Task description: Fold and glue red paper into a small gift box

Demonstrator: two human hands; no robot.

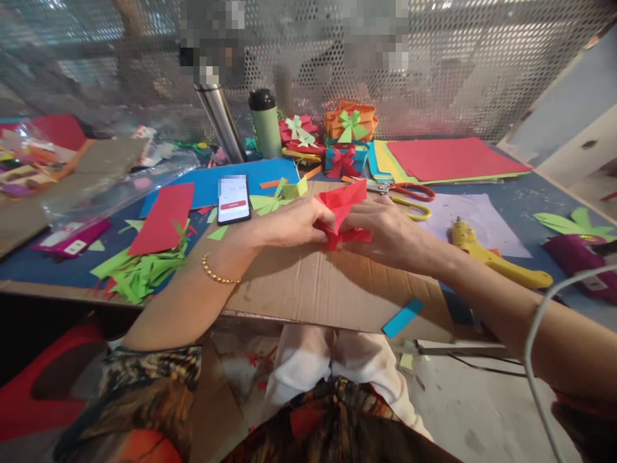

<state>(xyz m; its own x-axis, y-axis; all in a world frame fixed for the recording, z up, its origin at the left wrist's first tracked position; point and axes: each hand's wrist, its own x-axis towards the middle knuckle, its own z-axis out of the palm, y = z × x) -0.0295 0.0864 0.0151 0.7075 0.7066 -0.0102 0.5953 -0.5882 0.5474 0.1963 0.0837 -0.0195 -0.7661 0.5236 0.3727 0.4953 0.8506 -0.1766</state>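
Note:
Both hands meet over the cardboard sheet, holding a folded piece of red paper between them. My left hand pinches its left side, thumb against the paper. From the other side, my right hand grips the lower right part, with some fingers hidden behind the folds. Scissors with red and yellow handles lie just beyond the right hand. Light green paper cut-outs rest behind the left hand. A blue paper strip lies near the cardboard's front edge.
A phone and green paper scraps lie at left. A yellow glue gun sits at right, with a pale cable over my right forearm. Behind stand a green bottle, small paper gift boxes and stacked coloured sheets.

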